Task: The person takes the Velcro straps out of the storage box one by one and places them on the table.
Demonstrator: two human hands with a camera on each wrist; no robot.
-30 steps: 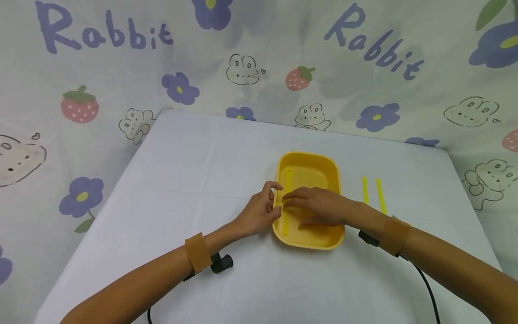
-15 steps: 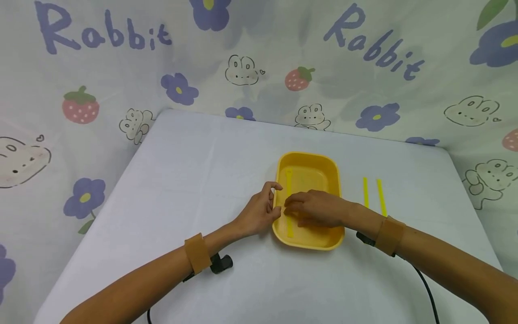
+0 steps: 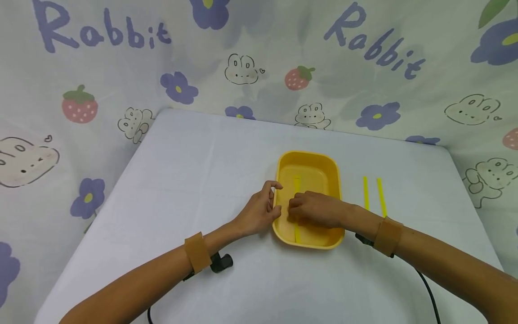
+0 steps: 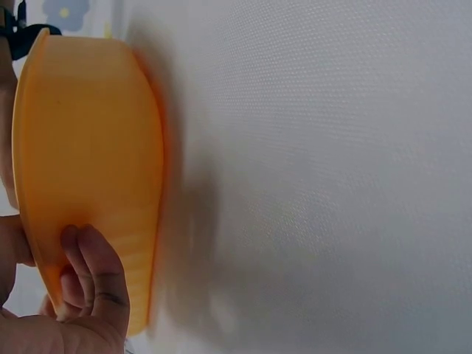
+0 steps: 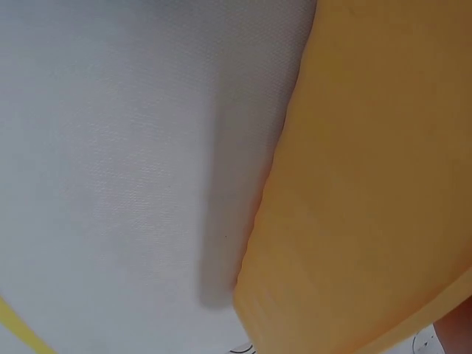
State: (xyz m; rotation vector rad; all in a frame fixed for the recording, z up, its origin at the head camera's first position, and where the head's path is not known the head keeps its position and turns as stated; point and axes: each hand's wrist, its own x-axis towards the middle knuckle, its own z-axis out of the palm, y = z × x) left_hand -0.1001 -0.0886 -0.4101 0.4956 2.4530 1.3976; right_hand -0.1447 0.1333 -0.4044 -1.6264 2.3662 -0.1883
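A yellow plastic tray (image 3: 315, 180) with a raised rim stands on the white table. At its left side, my left hand (image 3: 256, 213) holds the rim; in the left wrist view, its curled fingers (image 4: 107, 276) rest against the outer wall (image 4: 96, 133). My right hand (image 3: 317, 209) reaches into the tray from the right, fingers curled down, pinching a thin yellow strip (image 3: 297, 233) near its middle. Both strip ends show beyond the hand; the fingertips are hidden below it. The right wrist view shows only the tray's outer wall (image 5: 369, 169) and part of the table.
Two similar yellow strips, a left one (image 3: 366, 192) and a right one (image 3: 381, 195), lie on the table right of the tray. A patterned rabbit cloth (image 3: 263, 36) hangs behind the table. A black cable (image 3: 430, 292) trails from the right wrist.
The right fingers have closed on the strip, which has shifted from the tray's left side toward its middle. The left hand and the tray have stayed in place.
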